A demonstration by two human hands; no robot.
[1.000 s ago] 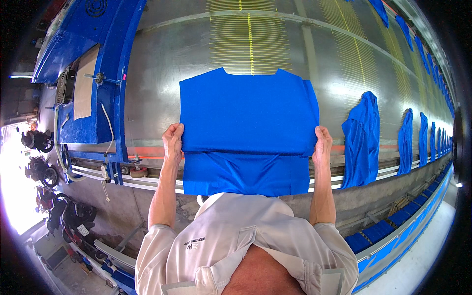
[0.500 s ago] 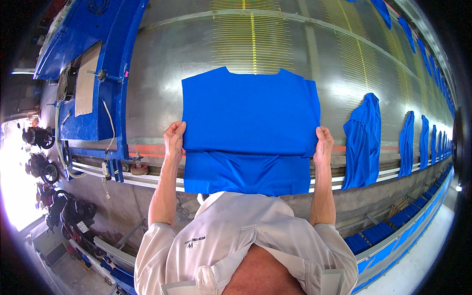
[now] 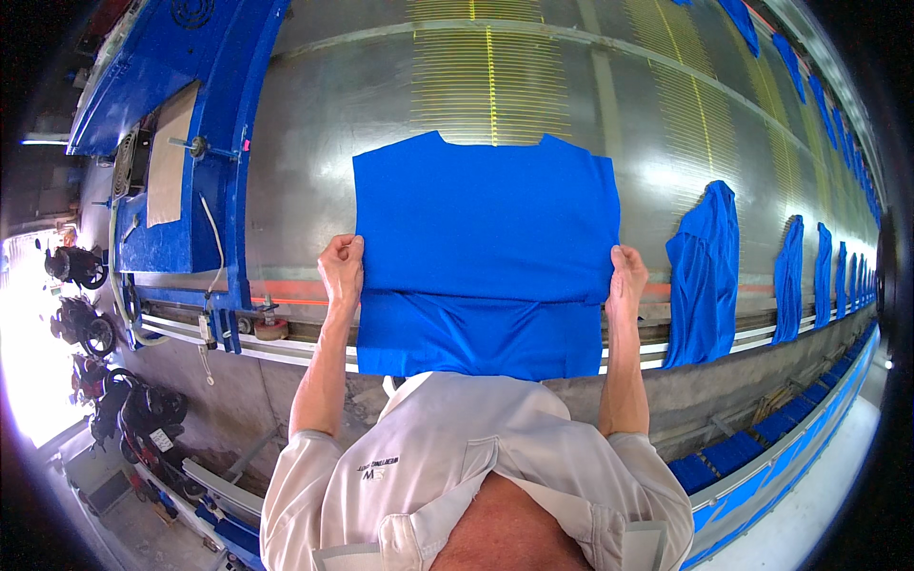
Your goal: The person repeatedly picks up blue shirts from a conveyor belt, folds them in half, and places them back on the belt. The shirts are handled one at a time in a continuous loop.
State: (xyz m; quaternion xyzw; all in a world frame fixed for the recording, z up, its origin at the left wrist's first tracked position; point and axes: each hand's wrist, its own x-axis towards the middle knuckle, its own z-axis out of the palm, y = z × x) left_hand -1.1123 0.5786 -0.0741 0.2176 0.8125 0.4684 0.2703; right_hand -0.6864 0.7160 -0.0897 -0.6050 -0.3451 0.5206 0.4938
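A bright blue cut shirt panel lies spread on the shiny grey table in front of me, its neckline notch at the far end. A fold or ridge crosses the panel, and its near part hangs toward my body over the table's edge. My left hand is closed with thumb and fingers pinching the left side edge. At the right side edge, slightly lower, my right hand is pinching the cloth too. Both forearms reach up from below, outside the panel.
Bunched blue cloth pieces lie in a row along the table to the right. A blue machine frame stands at the left on white rails. Yellow line markings run across the table. Motorbikes are parked far left.
Almost nothing differs. My left hand has shifted very slightly right, and both hands keep their places at the panel's side edges.
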